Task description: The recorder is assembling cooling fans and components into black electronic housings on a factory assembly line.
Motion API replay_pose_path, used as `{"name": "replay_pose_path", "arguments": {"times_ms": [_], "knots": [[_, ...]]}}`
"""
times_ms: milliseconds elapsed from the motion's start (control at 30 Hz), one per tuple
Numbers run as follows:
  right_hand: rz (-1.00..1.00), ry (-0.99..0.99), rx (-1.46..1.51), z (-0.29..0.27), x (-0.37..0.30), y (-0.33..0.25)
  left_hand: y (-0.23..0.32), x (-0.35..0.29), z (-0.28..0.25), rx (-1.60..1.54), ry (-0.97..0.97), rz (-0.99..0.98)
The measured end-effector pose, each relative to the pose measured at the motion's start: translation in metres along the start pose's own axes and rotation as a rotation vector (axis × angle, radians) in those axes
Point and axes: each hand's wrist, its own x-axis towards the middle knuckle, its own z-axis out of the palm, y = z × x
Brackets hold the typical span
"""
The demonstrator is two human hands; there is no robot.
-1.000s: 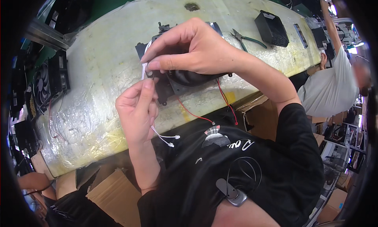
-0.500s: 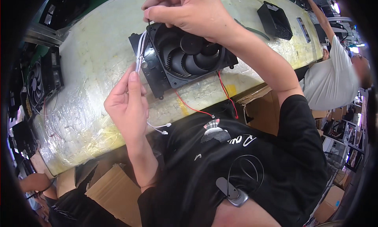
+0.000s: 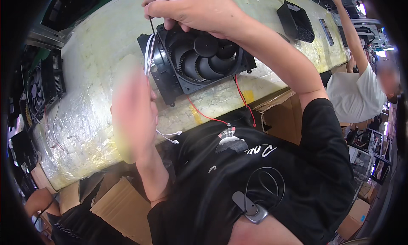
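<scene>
Currently, the right hand [image 3: 204, 9] is pinching a thin black strand [image 3: 151, 26] between thumb and forefinger, its other fingers curling near the far edge of the fan [image 3: 207, 54]. The left hand [image 3: 134, 111] is gripping the white leads [image 3: 148, 52], which are entering at its top and trailing out below to small white plugs [image 3: 175, 142]; blur is hiding the fingertips, so exact finger placement I cannot tell. My reading: the right is drawing the strand taut beside the leads (tie or wire, too thin to say); doing it well means pulling steadily, keeping the leads flat and together, and putting no strain on the plugs. The fan is lying on the film-covered table [image 3: 93, 117], the right hand reaching over its far left corner, the left sitting just beside its left side, nearer the black shirt [image 3: 229, 173]. Red leads [image 3: 204, 114] are running off its near edge, apart from both hands.
</scene>
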Motion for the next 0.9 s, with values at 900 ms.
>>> {"name": "replay_pose_path", "arguments": {"times_ms": [900], "knots": [[-0.041,-0.394,-0.565,-0.007,-0.007,-0.014,0.022,-0.008,-0.006,0.130,-0.148,-0.079]]}}
